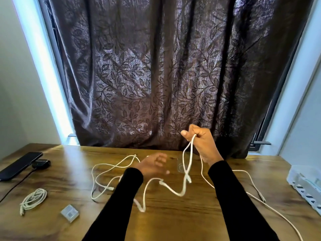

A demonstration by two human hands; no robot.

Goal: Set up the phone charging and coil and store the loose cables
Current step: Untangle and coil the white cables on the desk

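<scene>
My right hand [202,141] is raised above the wooden table [173,220] and grips a loop of loose white cable [188,164] that hangs down and trails across the table to the right. My left hand [152,165] hovers blurred over the table's middle, fingers loosely curled; whether it holds the cable I cannot tell. Another loose white cable [102,173] sprawls to its left. A coiled white cable [33,199] lies at the front left. A black phone [19,165] lies at the far left beside a black charger [41,163] with a dark cord.
A small clear box [69,213] sits near the coiled cable. A white slotted tray [305,185] stands at the table's right edge. A clear object [180,165] lies behind the hanging cable. A dark leaf-patterned curtain [156,75] hangs behind the table.
</scene>
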